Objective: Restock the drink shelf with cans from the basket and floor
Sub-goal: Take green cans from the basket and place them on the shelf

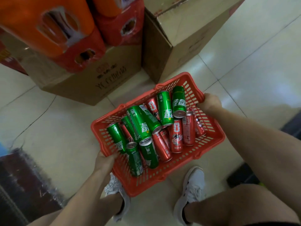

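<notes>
Both hands (104, 162) grip red basket (210, 137) of cans (162, 111).

— How is the light?
— Soft and even; pale glare sits on the floor tiles (254, 66) at far right.
— Sharpness?
— The cans (163, 110) are fairly crisp, the orange cartons (48, 25) far left blurred, and the edges bend with wide-angle distortion.

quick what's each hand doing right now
Left hand: closed on the rim of the red plastic basket.
Right hand: closed on the basket's opposite rim.
</notes>
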`<action>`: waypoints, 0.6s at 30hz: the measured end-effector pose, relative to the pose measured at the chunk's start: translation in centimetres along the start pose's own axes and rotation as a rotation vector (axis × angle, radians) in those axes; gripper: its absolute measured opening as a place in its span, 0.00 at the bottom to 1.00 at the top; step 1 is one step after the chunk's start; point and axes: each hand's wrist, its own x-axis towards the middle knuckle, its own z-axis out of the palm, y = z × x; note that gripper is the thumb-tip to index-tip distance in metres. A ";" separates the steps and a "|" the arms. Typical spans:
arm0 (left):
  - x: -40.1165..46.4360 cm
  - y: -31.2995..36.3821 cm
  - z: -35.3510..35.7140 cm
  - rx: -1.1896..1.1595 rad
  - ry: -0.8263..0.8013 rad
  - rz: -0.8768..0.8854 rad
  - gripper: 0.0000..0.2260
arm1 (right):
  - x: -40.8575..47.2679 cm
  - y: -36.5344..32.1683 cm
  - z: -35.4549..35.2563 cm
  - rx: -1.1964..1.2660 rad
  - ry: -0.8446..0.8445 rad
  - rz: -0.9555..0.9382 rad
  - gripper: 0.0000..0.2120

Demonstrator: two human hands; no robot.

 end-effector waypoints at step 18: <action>-19.9 8.2 -8.2 0.337 -0.032 0.275 0.16 | -23.7 11.0 -9.1 0.195 0.037 0.150 0.14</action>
